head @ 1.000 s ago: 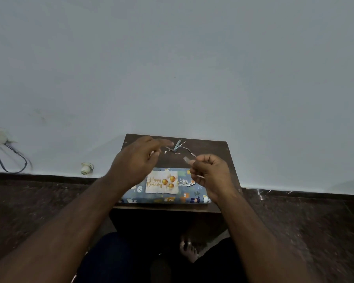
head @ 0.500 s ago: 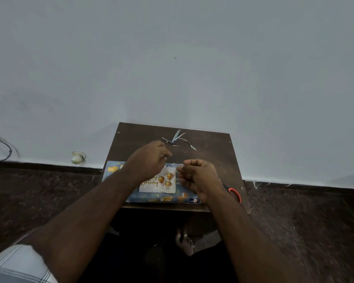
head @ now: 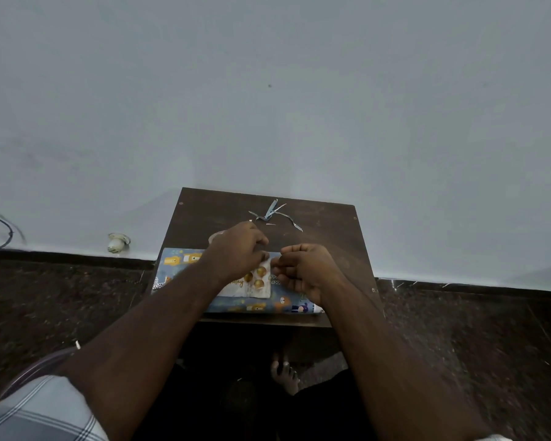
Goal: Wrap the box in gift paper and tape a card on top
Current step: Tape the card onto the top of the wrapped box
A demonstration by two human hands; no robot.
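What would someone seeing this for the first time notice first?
Two hands meet over a wrapped box on a small dark table against a pale wall. The left hand and right hand work at the top right corner of a white card with gold balloons lying on the box. Paper scraps lie at the table's far edge.

card (head: pixel 252 286) | gold script, partly covered | readable letters: "...day"

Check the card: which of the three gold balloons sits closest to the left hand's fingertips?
The top one, nearest the card's far right corner, just under the left hand. The other two balloons sit lower, toward the near edge.
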